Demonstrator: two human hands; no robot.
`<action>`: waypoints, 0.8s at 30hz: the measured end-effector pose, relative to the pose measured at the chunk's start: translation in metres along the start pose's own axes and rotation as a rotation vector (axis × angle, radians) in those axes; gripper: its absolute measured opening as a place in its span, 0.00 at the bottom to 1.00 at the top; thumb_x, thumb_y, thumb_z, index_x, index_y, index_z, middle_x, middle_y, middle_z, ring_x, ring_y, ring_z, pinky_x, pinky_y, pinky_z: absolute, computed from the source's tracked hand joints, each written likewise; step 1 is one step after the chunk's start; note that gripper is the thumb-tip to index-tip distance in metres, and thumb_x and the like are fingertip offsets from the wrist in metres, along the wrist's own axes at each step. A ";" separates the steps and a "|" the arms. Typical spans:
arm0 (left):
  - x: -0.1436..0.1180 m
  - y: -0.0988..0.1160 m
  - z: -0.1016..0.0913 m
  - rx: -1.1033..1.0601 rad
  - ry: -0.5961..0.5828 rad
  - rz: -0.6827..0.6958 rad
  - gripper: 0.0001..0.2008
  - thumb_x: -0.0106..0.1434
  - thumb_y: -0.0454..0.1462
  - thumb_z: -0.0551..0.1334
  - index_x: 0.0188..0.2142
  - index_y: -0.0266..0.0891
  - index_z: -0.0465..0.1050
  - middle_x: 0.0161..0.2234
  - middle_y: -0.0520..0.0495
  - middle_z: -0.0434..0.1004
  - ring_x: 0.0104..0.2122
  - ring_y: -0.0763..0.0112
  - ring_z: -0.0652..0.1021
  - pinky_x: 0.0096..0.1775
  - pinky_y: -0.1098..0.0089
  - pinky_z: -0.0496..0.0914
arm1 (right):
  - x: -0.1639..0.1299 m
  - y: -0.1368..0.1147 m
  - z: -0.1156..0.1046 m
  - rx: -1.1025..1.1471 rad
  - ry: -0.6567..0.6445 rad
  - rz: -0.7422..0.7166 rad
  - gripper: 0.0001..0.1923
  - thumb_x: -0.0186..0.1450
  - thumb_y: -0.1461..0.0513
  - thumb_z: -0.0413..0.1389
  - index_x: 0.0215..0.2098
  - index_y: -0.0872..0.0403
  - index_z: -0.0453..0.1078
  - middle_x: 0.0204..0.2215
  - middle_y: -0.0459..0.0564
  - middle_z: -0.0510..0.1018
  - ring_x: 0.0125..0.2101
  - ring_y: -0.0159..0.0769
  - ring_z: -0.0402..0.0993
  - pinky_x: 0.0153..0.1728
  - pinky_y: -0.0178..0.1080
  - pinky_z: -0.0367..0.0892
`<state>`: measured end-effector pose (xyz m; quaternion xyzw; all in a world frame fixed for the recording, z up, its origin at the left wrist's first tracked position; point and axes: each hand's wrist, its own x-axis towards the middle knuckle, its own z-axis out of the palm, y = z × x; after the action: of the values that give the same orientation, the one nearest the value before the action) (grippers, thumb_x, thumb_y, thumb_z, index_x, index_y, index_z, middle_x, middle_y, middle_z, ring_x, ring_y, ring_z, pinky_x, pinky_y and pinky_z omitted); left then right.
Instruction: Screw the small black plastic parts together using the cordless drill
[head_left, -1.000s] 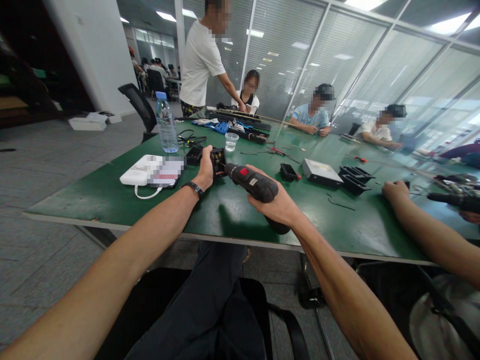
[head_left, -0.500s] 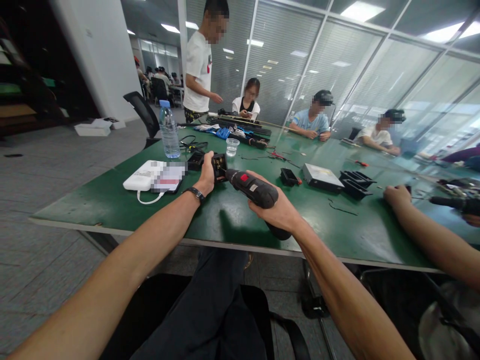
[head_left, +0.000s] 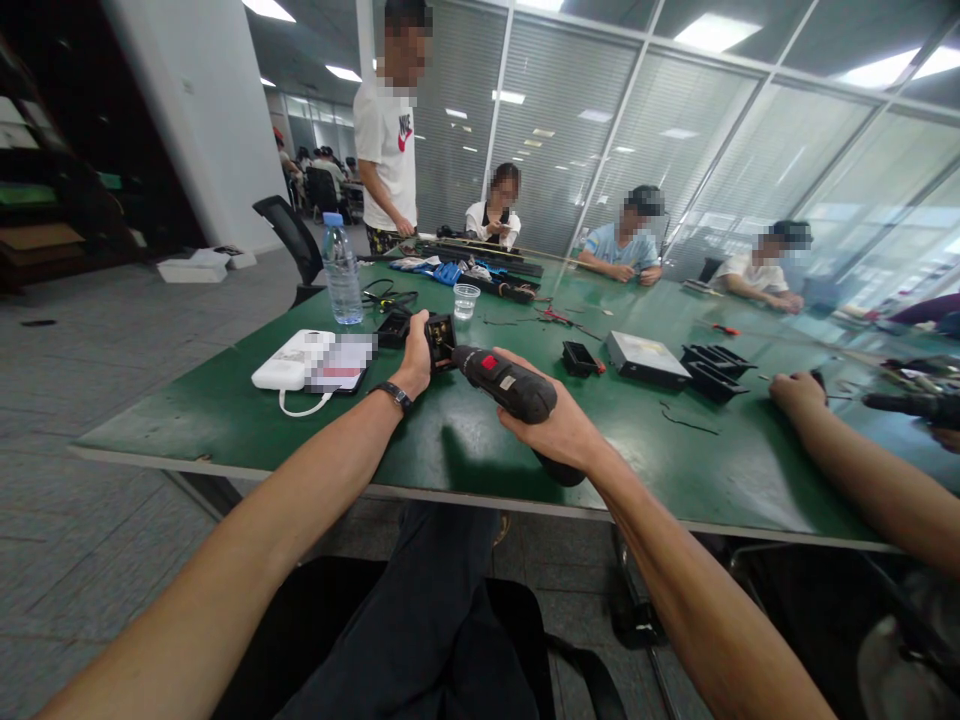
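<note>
My left hand (head_left: 413,360) grips a small black boxy part (head_left: 440,338) and holds it upright on the green table (head_left: 225,400). My right hand (head_left: 556,427) holds a black electric screwdriver (head_left: 506,382) with a red switch. The screwdriver's tip points left into the side of the black part. A watch sits on my left wrist. Another small black part (head_left: 393,328) lies just behind my left hand.
A white power bank (head_left: 289,360) with a cable, a water bottle (head_left: 342,271) and a plastic cup (head_left: 466,299) stand to the left and behind. Black trays (head_left: 709,366), a grey flat unit (head_left: 646,358) and a co-worker's arm (head_left: 862,465) lie to the right. Several people work at the far side.
My hands keep the same grip on the part and the screwdriver. The view has shifted slightly, and the standing person at the far end has turned and straightened up.
</note>
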<state>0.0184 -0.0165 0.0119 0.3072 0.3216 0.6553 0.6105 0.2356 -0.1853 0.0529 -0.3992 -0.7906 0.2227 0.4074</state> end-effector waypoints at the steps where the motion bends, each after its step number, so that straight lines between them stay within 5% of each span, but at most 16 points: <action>1: 0.000 0.000 0.000 -0.001 0.003 -0.002 0.23 0.77 0.58 0.61 0.38 0.41 0.77 0.25 0.50 0.79 0.19 0.68 0.77 0.20 0.72 0.68 | 0.000 0.000 0.000 -0.006 0.003 -0.002 0.48 0.62 0.64 0.65 0.81 0.53 0.68 0.63 0.57 0.89 0.66 0.53 0.84 0.70 0.55 0.75; 10: -0.002 0.002 0.000 -0.021 0.005 -0.020 0.22 0.77 0.55 0.61 0.38 0.42 0.77 0.29 0.46 0.83 0.28 0.61 0.85 0.30 0.68 0.80 | -0.001 0.001 0.000 -0.010 0.009 -0.018 0.46 0.64 0.65 0.65 0.80 0.52 0.69 0.63 0.56 0.89 0.66 0.52 0.84 0.69 0.53 0.77; 24: -0.003 0.002 0.001 -0.006 -0.002 -0.003 0.23 0.80 0.54 0.58 0.37 0.41 0.77 0.28 0.46 0.83 0.28 0.60 0.86 0.30 0.68 0.80 | 0.000 0.001 0.000 -0.014 0.007 -0.012 0.46 0.64 0.64 0.65 0.81 0.53 0.68 0.67 0.58 0.87 0.65 0.52 0.85 0.71 0.54 0.75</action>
<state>0.0181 -0.0195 0.0143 0.3055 0.3193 0.6552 0.6127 0.2360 -0.1851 0.0518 -0.3982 -0.7931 0.2131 0.4087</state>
